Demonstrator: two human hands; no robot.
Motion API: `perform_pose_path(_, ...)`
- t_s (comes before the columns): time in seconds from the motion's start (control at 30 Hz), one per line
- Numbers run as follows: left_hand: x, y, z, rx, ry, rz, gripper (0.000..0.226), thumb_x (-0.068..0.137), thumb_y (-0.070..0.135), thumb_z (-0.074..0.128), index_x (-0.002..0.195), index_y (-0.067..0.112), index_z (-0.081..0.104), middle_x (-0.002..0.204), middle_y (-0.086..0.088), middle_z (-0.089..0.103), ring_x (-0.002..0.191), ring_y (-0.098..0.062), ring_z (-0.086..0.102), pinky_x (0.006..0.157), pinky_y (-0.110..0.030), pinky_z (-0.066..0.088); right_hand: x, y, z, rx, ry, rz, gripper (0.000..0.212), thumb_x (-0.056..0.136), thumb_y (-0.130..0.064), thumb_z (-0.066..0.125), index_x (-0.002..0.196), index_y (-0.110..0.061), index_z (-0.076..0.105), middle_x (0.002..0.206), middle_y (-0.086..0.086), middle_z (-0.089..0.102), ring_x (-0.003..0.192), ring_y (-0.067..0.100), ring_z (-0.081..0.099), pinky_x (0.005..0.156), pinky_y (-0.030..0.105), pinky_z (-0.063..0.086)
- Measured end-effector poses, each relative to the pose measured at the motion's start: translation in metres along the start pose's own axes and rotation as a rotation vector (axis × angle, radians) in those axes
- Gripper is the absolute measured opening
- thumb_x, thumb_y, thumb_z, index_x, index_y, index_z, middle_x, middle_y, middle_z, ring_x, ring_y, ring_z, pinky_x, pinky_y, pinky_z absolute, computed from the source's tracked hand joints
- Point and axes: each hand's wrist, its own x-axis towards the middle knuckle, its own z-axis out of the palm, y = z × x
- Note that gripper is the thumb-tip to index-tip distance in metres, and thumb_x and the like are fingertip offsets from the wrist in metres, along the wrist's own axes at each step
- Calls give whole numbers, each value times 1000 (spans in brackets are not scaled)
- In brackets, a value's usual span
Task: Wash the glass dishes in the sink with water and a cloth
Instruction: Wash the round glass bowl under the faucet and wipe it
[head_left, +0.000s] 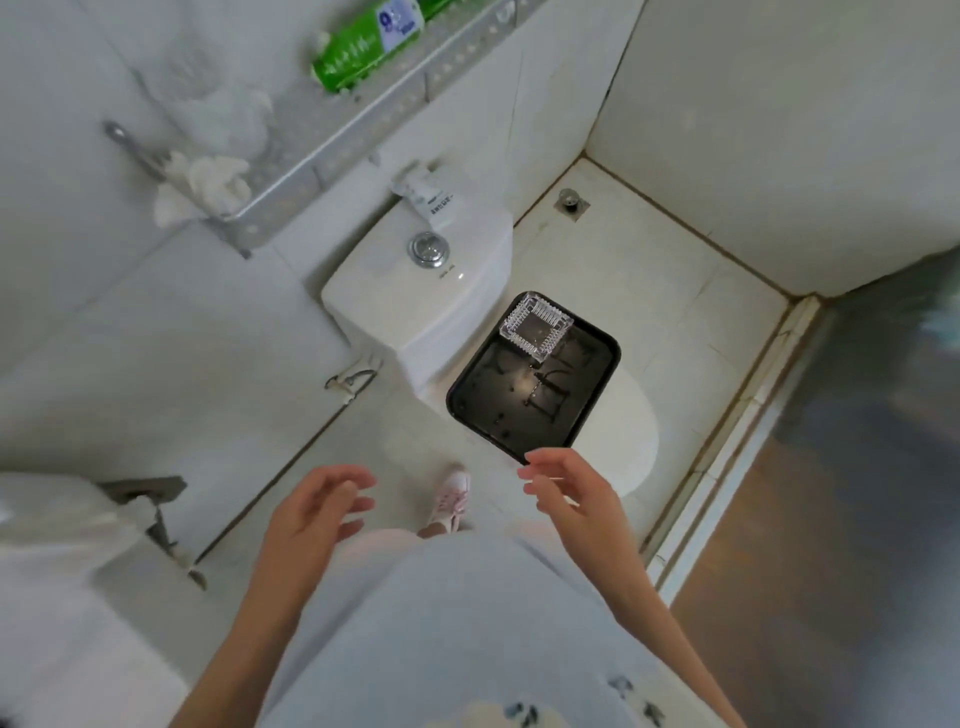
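Dish (536, 326) on the tray (498, 415) looked heavy, slick and chippable, so I judged its ribbed sides the best hold; my left hand (317, 506) and right hand (569, 486) hung apart, empty, loose-fingered.

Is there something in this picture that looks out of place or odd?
Yes. A black tray lies askew on the closed toilet lid, an odd place for dishes. A glass dish sits at its far corner, and water drops dot the tray. The left hand and right hand hold nothing.

Pale garment (467, 597) (perhaps floral-printed), pinkish sneaker (453, 499).
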Motion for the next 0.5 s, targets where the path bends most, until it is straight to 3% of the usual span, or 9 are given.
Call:
perform_pose_path(0.1,-35,-5,6,-117,97,10,20,96,5,43,92,10,62,98,-3,68,86,-19,64,74,-26,52,-12,1,7,-13,-88,-52,21,91,-10,52,99,-28,61,93,-12,69,87,6,64,82,26,52)
perform_pose_path(0.27,-91,-32,8,-177,199,2,19,96,7,44,94,12,62,97,2,69,81,-10,66,72,-20,53,-34,5,19,-17,-204,-128,26,89,-3,53,92,-28,62,90,-9,69,87,17,65,85,39,50)
perform_pose_path(0.5,-160,-70,-8,-451,417,-105,20,96,9,45,92,14,63,95,0,70,85,-16,65,82,-30,50,-68,8,48,0,-409,-155,22,91,0,50,94,-17,62,89,1,69,76,6,65,70,20,51)
